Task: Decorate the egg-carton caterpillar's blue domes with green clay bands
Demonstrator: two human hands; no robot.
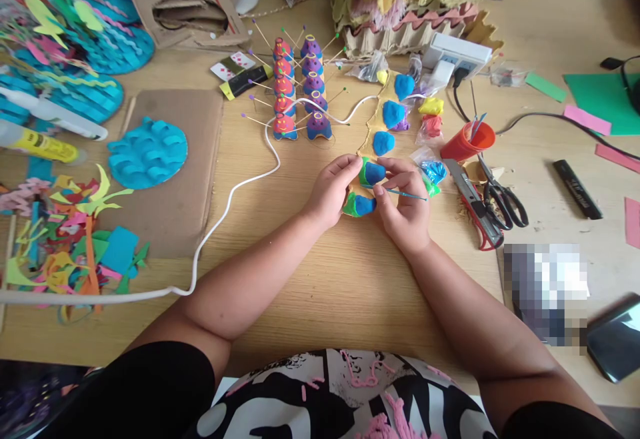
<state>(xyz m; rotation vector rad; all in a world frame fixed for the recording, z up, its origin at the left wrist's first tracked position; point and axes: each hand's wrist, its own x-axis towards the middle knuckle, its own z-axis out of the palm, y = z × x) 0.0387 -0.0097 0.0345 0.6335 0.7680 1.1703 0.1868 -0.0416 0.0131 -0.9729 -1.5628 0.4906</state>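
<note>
My left hand [333, 190] grips the left edge of an egg carton strip [374, 134], its thumb near a cup coated in green and blue clay [374, 172]. Another green and blue clay cup [360, 204] is at the near end; several farther cups carry plain blue clay [393, 114]. Closed round a thin blue modelling tool [407, 194], my right hand [405, 202] is at the strip's right side, with the tool's left end near the clay between the two nearest cups. Its fingertips partly cover the strip.
Two rows of painted egg-carton figures [283, 96] stand ahead, crossed by a white cable [235, 189]. At right are an orange cup [470, 140], scissors [503, 202], a utility knife [477, 209] and a power strip [457, 52]. Paper scraps [85, 246] and cardboard [165, 226] lie left.
</note>
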